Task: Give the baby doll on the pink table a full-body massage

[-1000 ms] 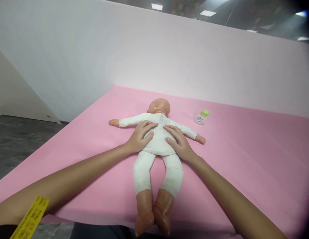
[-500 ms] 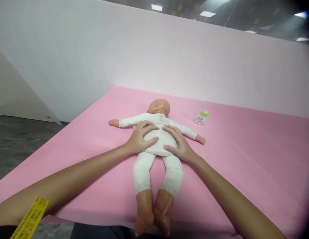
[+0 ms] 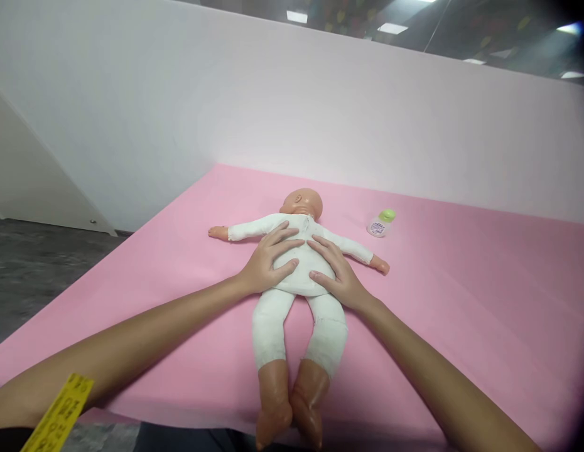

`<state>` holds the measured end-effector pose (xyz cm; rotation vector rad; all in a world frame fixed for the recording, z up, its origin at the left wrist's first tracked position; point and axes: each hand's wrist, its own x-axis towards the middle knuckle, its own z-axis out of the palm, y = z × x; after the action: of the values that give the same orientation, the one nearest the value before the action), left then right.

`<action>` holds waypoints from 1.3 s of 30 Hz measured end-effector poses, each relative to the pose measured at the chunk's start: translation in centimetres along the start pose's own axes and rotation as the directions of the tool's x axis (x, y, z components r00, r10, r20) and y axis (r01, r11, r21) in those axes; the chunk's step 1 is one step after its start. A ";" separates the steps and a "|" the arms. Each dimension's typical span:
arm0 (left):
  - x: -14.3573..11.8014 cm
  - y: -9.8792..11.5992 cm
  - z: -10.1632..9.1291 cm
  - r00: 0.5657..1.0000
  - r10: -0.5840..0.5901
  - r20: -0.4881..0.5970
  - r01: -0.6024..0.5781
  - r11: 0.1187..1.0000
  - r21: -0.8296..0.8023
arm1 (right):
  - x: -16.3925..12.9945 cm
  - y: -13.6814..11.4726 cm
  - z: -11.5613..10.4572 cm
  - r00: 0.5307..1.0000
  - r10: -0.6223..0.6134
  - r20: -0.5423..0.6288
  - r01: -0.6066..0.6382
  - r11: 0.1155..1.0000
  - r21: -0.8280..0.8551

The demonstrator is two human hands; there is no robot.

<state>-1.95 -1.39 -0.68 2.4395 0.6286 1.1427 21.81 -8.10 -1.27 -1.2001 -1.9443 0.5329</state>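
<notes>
- A plastic baby doll in a white cloth suit (image 3: pixel 299 263) lies arms spread on the pink-covered table (image 3: pixel 461 301), feet toward the camera.
- The left hand (image 3: pixel 268 260) rests flat on the doll's torso, fingers spread, gripping nothing.
- The right hand (image 3: pixel 336 273) lies likewise on the other side, open.
- A small green-capped bottle (image 3: pixel 381 223) lies near the doll's arm.

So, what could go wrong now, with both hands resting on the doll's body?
The doll lies with its feet past the near edge of the pink mat; a push from the left hand or right hand might slide it off. The small bottle lies near the doll's arm and could roll if bumped.
</notes>
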 end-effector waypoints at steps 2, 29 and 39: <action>-0.1 -0.1 0.0 1.000 0.003 0.009 -0.003 1.000 0.022 | 0.0 0.0 -0.1 1.000 -0.003 0.017 0.003 1.000 -0.006; 0.1 0.3 -0.4 0.994 -0.080 0.071 0.075 0.994 0.075 | 0.0 0.0 0.2 1.000 0.013 0.000 -0.013 1.000 -0.001; 0.0 0.3 -0.4 0.994 -0.081 0.069 0.077 0.995 0.067 | 0.0 0.2 0.2 1.000 0.007 0.004 -0.008 1.000 0.011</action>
<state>-2.17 -1.61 -0.25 2.4732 0.7436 1.0147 21.80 -8.03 -1.54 -1.2006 -1.9381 0.5496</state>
